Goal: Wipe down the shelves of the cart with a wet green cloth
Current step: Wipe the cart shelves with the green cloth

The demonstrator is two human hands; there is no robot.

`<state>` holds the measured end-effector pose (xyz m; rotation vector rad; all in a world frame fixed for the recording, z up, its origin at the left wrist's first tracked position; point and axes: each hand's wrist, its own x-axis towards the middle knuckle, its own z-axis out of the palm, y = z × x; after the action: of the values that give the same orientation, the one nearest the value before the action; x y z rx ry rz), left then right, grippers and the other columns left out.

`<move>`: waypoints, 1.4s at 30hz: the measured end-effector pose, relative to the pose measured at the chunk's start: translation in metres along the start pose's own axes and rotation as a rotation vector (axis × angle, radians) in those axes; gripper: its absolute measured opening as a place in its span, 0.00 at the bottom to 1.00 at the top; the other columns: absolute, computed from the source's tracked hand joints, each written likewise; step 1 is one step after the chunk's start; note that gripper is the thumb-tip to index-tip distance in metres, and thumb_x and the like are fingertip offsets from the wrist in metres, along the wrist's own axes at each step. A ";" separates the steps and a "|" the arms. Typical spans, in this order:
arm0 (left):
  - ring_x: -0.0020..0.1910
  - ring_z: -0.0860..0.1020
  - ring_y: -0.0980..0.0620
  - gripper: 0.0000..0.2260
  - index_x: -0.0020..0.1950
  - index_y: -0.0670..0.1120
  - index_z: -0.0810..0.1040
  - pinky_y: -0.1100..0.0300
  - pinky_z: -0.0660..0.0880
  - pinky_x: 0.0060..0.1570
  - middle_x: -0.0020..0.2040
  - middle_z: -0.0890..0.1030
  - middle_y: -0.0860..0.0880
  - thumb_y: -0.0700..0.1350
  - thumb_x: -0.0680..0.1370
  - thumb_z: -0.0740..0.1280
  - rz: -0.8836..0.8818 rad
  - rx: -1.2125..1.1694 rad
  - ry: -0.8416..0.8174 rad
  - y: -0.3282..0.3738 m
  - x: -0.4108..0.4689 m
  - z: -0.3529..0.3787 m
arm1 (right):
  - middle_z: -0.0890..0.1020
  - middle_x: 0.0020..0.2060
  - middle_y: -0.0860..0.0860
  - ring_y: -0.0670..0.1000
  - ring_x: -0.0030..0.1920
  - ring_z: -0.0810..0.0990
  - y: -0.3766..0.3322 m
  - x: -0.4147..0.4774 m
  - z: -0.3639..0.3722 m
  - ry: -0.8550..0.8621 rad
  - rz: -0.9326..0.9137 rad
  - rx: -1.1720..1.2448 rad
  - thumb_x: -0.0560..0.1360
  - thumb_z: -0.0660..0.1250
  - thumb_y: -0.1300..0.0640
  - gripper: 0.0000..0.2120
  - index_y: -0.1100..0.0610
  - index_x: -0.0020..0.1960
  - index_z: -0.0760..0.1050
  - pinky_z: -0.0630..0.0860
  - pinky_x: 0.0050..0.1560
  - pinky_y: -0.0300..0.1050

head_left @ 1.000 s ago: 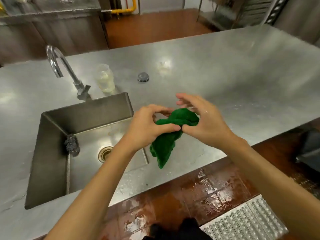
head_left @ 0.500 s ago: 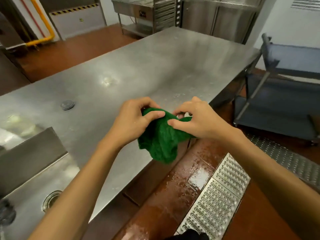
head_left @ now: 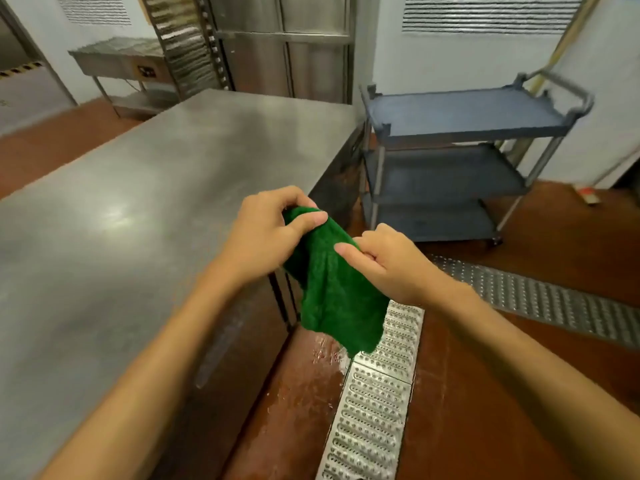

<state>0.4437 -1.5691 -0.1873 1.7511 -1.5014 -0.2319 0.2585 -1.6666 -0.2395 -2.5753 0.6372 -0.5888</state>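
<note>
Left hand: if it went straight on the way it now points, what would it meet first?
The left hand pinches the green cloth; beyond that, likely the lower shelves of the cart, though depth is unclear.

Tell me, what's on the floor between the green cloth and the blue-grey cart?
In the head view, only red-brown floor and a metal drain grate crossing it lie between the green cloth and the cart; nothing else stands there.

Commercial kitchen in steel and red-brown.
A long stainless table (head_left: pixel 121 220) fills the left. A perforated drain grate (head_left: pixel 367 427) crosses the glossy floor (head_left: pixel 571 244), which is wet beside it. Behind stand a tall steel cabinet (head_left: pixel 284 64), a slotted rack (head_left: pixel 183 53) and a small steel bench (head_left: pixel 114 58), against white walls (head_left: pixel 433 57) with louvred vents (head_left: pixel 485 13).
</note>
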 end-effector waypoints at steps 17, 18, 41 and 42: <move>0.43 0.82 0.56 0.11 0.46 0.53 0.83 0.47 0.79 0.48 0.42 0.84 0.58 0.59 0.73 0.69 0.236 -0.144 -0.180 0.076 0.181 0.187 | 0.80 0.42 0.46 0.46 0.41 0.79 0.196 -0.074 -0.073 0.079 0.546 -0.007 0.74 0.65 0.54 0.14 0.49 0.58 0.68 0.79 0.39 0.51; 0.43 0.82 0.57 0.11 0.46 0.54 0.83 0.47 0.79 0.47 0.41 0.84 0.58 0.59 0.74 0.69 0.248 -0.156 -0.186 0.076 0.193 0.196 | 0.80 0.41 0.46 0.45 0.38 0.79 0.208 -0.071 -0.079 0.101 0.583 -0.010 0.75 0.64 0.56 0.16 0.49 0.62 0.67 0.78 0.37 0.50; 0.44 0.84 0.52 0.11 0.47 0.54 0.82 0.48 0.82 0.44 0.42 0.86 0.51 0.60 0.74 0.70 0.402 -0.110 -0.376 0.107 0.494 0.371 | 0.81 0.53 0.45 0.50 0.50 0.80 0.474 0.009 -0.296 0.439 0.686 -0.380 0.82 0.57 0.50 0.11 0.47 0.62 0.74 0.78 0.45 0.49; 0.43 0.84 0.53 0.11 0.46 0.55 0.82 0.48 0.82 0.43 0.41 0.86 0.52 0.62 0.73 0.69 0.405 -0.096 -0.382 0.111 0.502 0.382 | 0.82 0.52 0.43 0.48 0.50 0.80 0.487 0.009 -0.303 0.432 0.691 -0.356 0.81 0.57 0.47 0.12 0.46 0.60 0.75 0.78 0.45 0.47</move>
<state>0.2706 -2.1863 -0.1921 1.3374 -2.0453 -0.4376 -0.0459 -2.1522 -0.2252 -2.2840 1.8146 -0.8356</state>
